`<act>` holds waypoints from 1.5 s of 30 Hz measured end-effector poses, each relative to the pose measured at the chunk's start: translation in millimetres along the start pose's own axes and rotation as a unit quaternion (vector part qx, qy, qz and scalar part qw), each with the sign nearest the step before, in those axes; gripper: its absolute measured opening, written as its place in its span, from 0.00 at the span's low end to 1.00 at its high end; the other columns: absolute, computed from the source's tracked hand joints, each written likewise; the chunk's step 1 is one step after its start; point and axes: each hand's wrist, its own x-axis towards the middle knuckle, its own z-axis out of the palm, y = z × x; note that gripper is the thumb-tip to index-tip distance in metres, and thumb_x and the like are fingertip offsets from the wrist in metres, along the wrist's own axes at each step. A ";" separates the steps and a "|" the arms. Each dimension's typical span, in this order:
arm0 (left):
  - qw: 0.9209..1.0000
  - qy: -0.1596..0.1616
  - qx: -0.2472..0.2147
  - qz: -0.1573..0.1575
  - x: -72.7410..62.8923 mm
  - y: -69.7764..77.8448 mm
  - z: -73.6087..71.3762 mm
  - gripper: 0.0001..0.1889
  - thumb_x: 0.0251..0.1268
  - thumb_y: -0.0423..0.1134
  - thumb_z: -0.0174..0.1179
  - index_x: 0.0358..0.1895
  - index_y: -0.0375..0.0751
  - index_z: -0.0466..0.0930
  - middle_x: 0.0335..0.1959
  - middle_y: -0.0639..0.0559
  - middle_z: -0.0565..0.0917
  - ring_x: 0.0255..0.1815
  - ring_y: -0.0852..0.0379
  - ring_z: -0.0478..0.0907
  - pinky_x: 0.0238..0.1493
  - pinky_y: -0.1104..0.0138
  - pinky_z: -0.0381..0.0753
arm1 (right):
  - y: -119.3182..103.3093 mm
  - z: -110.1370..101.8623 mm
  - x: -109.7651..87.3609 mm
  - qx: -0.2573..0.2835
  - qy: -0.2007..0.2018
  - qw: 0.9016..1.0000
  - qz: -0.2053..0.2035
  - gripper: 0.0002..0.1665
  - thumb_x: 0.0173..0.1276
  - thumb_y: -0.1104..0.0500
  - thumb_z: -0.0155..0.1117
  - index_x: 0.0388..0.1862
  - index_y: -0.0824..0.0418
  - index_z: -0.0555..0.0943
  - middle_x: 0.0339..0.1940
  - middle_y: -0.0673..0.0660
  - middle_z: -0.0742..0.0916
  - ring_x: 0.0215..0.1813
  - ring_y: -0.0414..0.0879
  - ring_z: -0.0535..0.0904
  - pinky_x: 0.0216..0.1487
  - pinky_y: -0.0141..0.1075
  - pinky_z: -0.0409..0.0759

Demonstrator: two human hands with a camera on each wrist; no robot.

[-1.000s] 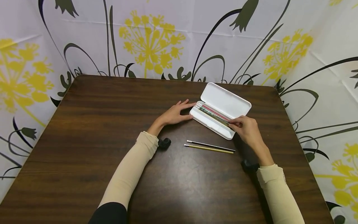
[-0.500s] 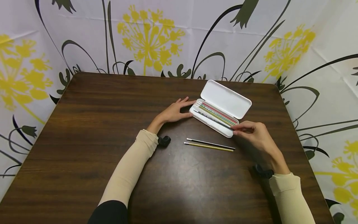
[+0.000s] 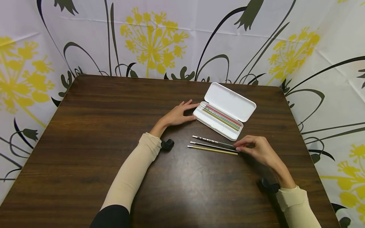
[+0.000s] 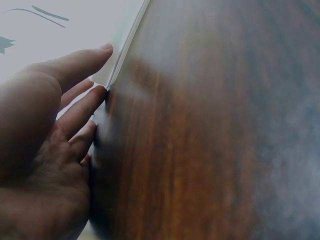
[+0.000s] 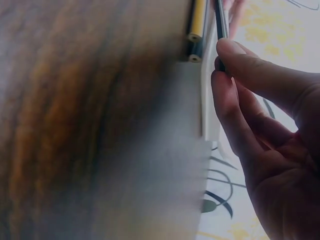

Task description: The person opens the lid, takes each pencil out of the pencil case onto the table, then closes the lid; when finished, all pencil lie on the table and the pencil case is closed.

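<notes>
An opened white pencil case (image 3: pixel 209 121) lies at an angle, with several coloured pencils (image 3: pixel 221 118) in its tray. My left hand (image 3: pixel 177 115) has its fingers extended at the case's left end; thumb and forefinger touch or nearly touch its corners. Between thumb and fingertips my right hand (image 3: pixel 258 149) pinches the right end of a dark patterned pencil (image 3: pixel 211 140), just in front of the case. Beside that pencil, a black pencil (image 3: pixel 209 145) and a gold pencil (image 3: pixel 211 150) lie side by side on the table. The right wrist view shows the pinched pencil end (image 5: pixel 220 25) close up.
The raised lid (image 3: pixel 230 101) leans back toward the table's far edge. A dark wood table (image 3: pixel 99 142) extends left and in front. Floral cloth (image 3: pixel 159 38) hangs behind and to the right. Black bands (image 3: pixel 167 145) sit at both wrists.
My right hand has lifted the dark pencil out of the case and carried it toward me, alongside the two on the table. The left hand has stayed at the case's end.
</notes>
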 end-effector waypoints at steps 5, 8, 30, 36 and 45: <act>1.000 0.002 -0.004 0.005 -1.4 0.0 -2.4 0.35 0.69 0.51 0.61 0.77 0.58 0.60 0.78 0.45 0.53 0.78 0.44 0.38 0.74 0.49 0.37 | 3.6 2.0 1.8 -0.015 -0.001 1.000 -0.003 0.11 0.57 0.69 0.74 0.38 0.57 0.89 0.34 0.47 0.87 0.34 0.40 0.83 0.34 0.30 0.81; 1.000 0.005 -0.007 0.003 -1.9 0.3 -4.0 0.34 0.69 0.51 0.61 0.76 0.58 0.60 0.78 0.45 0.52 0.78 0.42 0.37 0.74 0.48 0.37 | 4.1 2.5 4.1 -0.024 0.002 1.000 -0.007 0.11 0.57 0.68 0.74 0.38 0.56 0.90 0.34 0.46 0.87 0.34 0.40 0.83 0.34 0.30 0.80; 1.000 0.001 -0.002 -0.001 -3.1 -0.2 -6.8 0.35 0.69 0.52 0.60 0.77 0.59 0.59 0.78 0.46 0.51 0.78 0.44 0.38 0.74 0.49 0.37 | -12.3 -39.3 45.0 -0.082 0.169 0.981 0.045 0.11 0.59 0.63 0.76 0.41 0.60 0.90 0.37 0.49 0.88 0.36 0.38 0.83 0.33 0.21 0.77; 1.000 0.000 0.000 0.014 -2.5 -1.2 0.7 0.34 0.70 0.52 0.60 0.77 0.57 0.60 0.78 0.44 0.54 0.79 0.46 0.40 0.74 0.49 0.38 | -2.2 -32.5 49.9 -0.081 0.166 0.981 0.059 0.11 0.60 0.64 0.74 0.43 0.62 0.89 0.37 0.54 0.88 0.37 0.44 0.84 0.34 0.20 0.77; 1.000 0.003 0.000 0.022 -4.1 -0.4 2.6 0.34 0.70 0.50 0.61 0.77 0.56 0.60 0.77 0.45 0.55 0.79 0.47 0.40 0.74 0.48 0.38 | 6.8 -15.0 58.6 -0.095 0.144 0.984 0.047 0.10 0.60 0.66 0.74 0.42 0.64 0.88 0.37 0.56 0.88 0.38 0.49 0.84 0.36 0.21 0.77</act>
